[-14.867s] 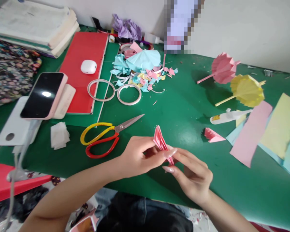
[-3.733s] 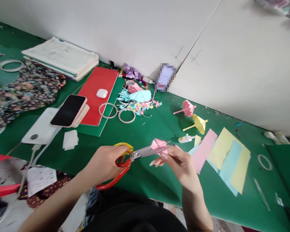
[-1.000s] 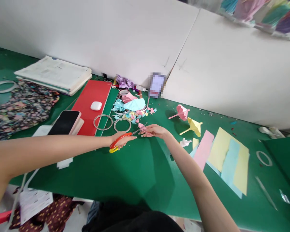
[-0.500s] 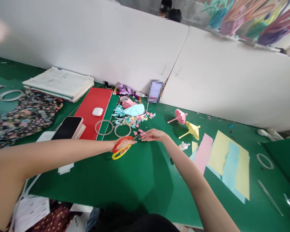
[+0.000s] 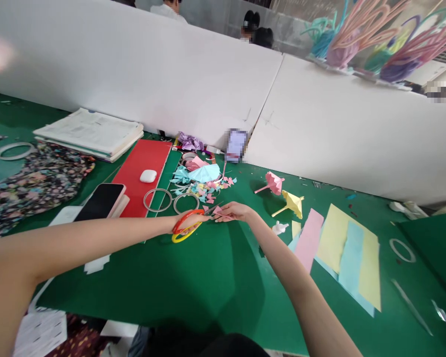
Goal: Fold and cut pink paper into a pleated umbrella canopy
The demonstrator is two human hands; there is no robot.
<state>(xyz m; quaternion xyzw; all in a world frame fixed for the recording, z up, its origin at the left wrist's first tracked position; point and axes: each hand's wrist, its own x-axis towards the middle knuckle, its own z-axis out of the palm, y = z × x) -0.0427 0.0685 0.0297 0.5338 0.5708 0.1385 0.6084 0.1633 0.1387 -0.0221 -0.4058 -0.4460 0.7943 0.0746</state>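
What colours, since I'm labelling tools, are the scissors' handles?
One orange-red handle and one yellow handle; the head view shows both best.

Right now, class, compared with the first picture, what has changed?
The left hand has let go of the pink paper and taken up the scissors; the right hand keeps the pink paper. Both hands moved forward, toward the scraps. The pink umbrella and yellow umbrella stayed put.

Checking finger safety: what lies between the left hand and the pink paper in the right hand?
In the head view, the blades of the scissors extend from the left hand toward the pink paper; contact is unclear.
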